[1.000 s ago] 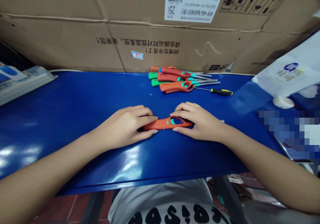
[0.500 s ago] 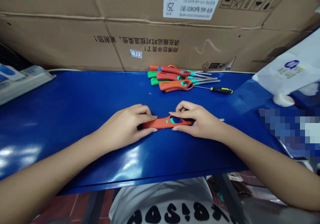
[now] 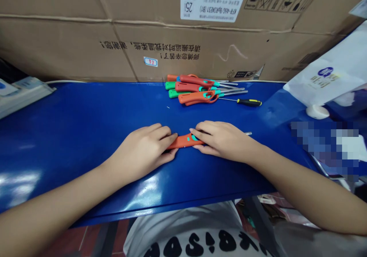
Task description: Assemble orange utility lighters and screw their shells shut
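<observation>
An orange lighter with a long metal nozzle and a teal trigger lies low over the blue table, held at both ends. My left hand grips its handle end between thumb and fingers. My right hand is closed around the trigger and nozzle end, covering most of the loop. Only the metal tip of the nozzle shows beyond the right hand. Behind my hands lies a pile of similar lighters in orange, red and green, nozzles pointing right.
A screwdriver with a black and yellow handle lies beside the pile. A large cardboard box stands along the back edge of the blue table. On the right are a white bag and a small white object.
My right hand has closed further over the trigger end, and its fingers now hide more of the lighter. My left hand keeps its grip. The whole view has shifted slightly.
</observation>
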Available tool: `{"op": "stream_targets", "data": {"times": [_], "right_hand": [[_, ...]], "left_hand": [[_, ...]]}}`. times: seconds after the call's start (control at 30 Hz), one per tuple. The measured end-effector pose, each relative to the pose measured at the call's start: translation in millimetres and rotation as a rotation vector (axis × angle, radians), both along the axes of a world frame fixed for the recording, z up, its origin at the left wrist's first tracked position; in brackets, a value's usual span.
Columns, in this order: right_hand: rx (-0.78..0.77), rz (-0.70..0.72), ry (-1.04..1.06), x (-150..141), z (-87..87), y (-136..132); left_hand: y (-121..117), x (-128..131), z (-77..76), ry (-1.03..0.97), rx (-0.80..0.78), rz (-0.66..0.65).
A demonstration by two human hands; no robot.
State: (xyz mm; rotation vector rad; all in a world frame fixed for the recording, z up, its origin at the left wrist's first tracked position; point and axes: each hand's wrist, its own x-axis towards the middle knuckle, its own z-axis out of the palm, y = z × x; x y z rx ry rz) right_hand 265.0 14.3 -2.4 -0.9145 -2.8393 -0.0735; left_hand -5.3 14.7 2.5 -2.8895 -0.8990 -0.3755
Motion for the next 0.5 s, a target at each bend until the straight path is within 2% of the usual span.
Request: {"op": "stream_targets", "data": {"times": [0.07, 0.2, 0.5], "right_hand": [[0.029, 0.028, -0.033, 0.2, 2.6, -0.8], [0.062, 0.063, 0.019, 4.1, 1.1, 1.5], [0.049, 0.139, 0.169, 5.2, -6.2, 0.6]], "left_hand": [[-2.5, 1.9, -2.6, 0.006, 0.074, 0.005], [-2.5, 3.5, -7.8, -0.041, 0.11, -0.019], [-4.3, 4.2, -9.0, -0.149, -0.037, -0.077]]}}
